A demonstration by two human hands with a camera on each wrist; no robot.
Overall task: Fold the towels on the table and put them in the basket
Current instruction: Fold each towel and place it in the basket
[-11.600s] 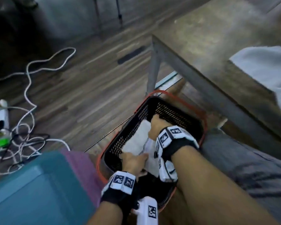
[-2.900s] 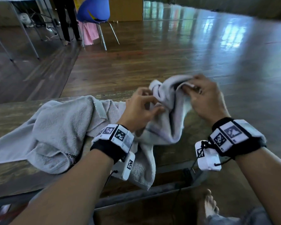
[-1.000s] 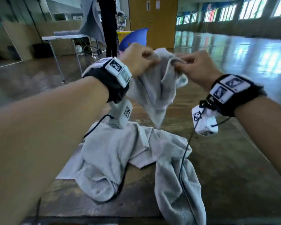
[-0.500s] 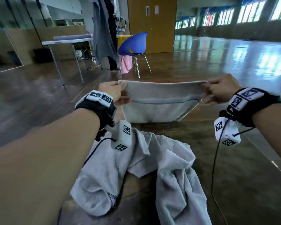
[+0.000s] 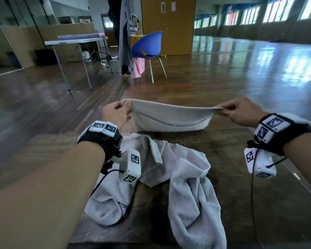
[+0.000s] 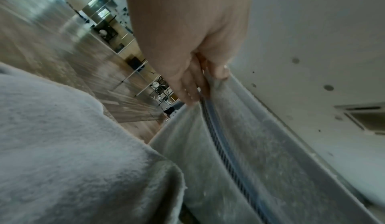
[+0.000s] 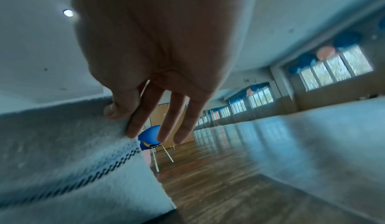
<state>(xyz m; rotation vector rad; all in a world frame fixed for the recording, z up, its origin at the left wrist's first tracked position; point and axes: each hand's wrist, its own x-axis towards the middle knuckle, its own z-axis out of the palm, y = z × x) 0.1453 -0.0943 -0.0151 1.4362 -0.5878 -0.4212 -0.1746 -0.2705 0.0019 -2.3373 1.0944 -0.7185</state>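
Held towel (image 5: 171,116): stretched between both hands above the far edge of the table (image 5: 241,177); lower edge hangs level with or just touching the tabletop, contact not clear.
Left hand (image 5: 115,114): thumb and fingers pinch the towel's upper left corner.
Right hand (image 5: 241,112): thumb and forefinger pinch the upper right corner; in the right wrist view the other fingers hang straight and free.
Material, judged: soft terry, light, limp; sags between the grips and holds no shape unsupported. Not fragile, not slippery.
Grip points, judged: corners or hemmed edges; the dark stitched band (image 5: 172,123) marks one end and serves as an alignment line.
Remaining towels (image 5: 169,177): crumpled heap at the table's middle, one length trailing over the near edge.
Basket: not in view.
Surface: dark wooden tabletop, matt, bare at the right side.
Room: large hall, glossy wood floor, windows along the right wall, blue chair (image 5: 147,45) and folding table (image 5: 75,40) beyond.
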